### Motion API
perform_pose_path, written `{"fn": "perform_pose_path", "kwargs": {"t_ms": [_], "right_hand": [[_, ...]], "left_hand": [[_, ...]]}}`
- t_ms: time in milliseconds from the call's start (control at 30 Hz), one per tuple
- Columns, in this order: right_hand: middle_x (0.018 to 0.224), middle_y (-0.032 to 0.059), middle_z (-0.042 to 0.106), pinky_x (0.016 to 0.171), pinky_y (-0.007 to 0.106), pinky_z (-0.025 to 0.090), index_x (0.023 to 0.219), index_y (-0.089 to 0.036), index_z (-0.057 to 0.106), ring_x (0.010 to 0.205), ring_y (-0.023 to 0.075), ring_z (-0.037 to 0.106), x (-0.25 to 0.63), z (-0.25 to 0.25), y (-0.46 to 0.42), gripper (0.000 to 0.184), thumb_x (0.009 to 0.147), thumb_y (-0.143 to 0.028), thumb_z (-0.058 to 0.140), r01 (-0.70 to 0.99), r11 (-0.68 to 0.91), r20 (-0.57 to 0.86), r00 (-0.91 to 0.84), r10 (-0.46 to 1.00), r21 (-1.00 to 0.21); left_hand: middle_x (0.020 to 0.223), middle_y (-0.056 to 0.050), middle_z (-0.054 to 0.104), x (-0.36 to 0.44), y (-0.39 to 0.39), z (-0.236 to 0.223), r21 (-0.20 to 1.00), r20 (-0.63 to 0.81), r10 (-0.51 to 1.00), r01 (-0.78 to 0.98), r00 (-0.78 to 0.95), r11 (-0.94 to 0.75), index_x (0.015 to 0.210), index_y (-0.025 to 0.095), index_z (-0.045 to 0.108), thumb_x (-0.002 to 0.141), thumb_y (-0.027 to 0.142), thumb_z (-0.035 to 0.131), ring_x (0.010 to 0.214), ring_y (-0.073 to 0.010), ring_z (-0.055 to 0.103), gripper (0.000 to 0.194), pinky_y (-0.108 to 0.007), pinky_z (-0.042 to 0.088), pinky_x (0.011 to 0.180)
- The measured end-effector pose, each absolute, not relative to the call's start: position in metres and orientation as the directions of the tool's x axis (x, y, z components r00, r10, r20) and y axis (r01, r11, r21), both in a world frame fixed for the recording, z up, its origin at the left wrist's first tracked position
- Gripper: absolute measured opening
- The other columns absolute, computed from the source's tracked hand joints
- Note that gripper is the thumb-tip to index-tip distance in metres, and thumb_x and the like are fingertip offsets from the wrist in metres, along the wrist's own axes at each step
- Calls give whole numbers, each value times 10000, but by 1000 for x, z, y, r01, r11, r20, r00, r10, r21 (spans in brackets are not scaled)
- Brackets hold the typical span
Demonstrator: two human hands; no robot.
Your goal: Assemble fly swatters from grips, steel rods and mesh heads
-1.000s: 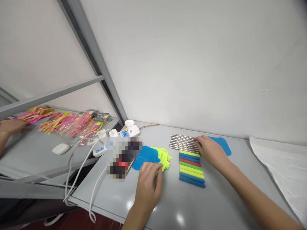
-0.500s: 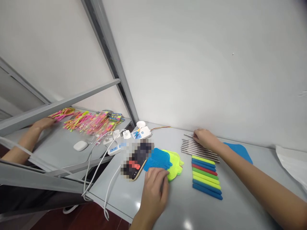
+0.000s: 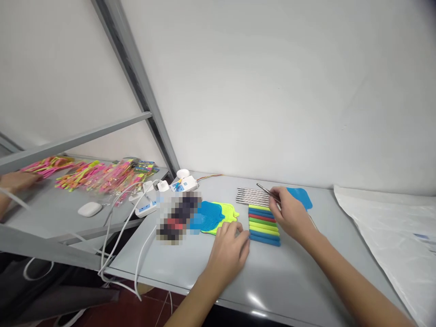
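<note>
My right hand point(image 3: 288, 211) pinches a thin metal rod point(image 3: 264, 187) and holds it slanted over the near things. Several similar rods point(image 3: 250, 196) lie side by side on the table, left of that hand. In front of them is a row of coloured sleeves point(image 3: 264, 227) in yellow, blue, red and green. My left hand point(image 3: 229, 247) rests loosely curled at the sleeves' left ends, holding nothing I can see. Its fingertips are beside a yellow-green mesh fly swatter head point(image 3: 229, 211), partly under a blue swatter head point(image 3: 211, 214).
Behind my right hand lies another blue swatter head point(image 3: 299, 197). A blurred-out phone point(image 3: 179, 218) and power strips point(image 3: 185, 183) with white cables are at left. A white plastic sheet point(image 3: 384, 227) covers the right. Beyond the metal frame point(image 3: 75, 141), another person's hand point(image 3: 20, 181) touches pink strips.
My right hand has lifted one rod off the row and drawn it nearer. My left hand has moved off the blue swatter head toward the sleeves. The view has turned right.
</note>
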State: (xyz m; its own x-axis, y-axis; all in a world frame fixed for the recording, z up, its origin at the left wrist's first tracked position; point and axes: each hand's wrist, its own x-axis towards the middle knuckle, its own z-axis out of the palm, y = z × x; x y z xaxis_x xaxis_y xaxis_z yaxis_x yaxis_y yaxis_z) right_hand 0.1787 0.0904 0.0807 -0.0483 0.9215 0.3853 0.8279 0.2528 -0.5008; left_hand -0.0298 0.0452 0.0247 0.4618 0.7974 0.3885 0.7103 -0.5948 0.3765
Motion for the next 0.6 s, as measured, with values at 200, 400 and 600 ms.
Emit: {"fn": "perform_pose_path", "kwargs": {"t_ms": [200, 400, 600], "right_hand": [[630, -19, 505, 558, 269, 354, 789, -234, 508, 568, 150, 459, 180, 69, 42, 229, 937, -382, 414, 676, 190, 367, 128, 921, -712], [578, -47, 368, 500, 263, 279, 789, -221, 546, 516, 121, 324, 182, 63, 21, 281, 926, -452, 466, 352, 122, 243, 322, 915, -928], [559, -76, 240, 425, 226, 164, 697, -206, 509, 455, 75, 207, 181, 70, 27, 331, 916, -454, 508, -270, 283, 150, 425, 893, -920]], "left_hand": [[1026, -66, 521, -13, 43, 21, 261, 337, 798, 764, 500, -590, 964, 233, 627, 891, 214, 522, 901, -234, 468, 129, -364, 391, 725], [1095, -56, 556, -15, 39, 15, 277, 335, 777, 732, 533, -622, 982, 226, 598, 885, 154, 543, 956, -228, 486, 133, -362, 392, 769], [918, -30, 627, -20, 29, 20, 344, 368, 716, 628, 594, -698, 998, 210, 573, 931, 131, 467, 857, -198, 548, 149, -346, 386, 736]]}}
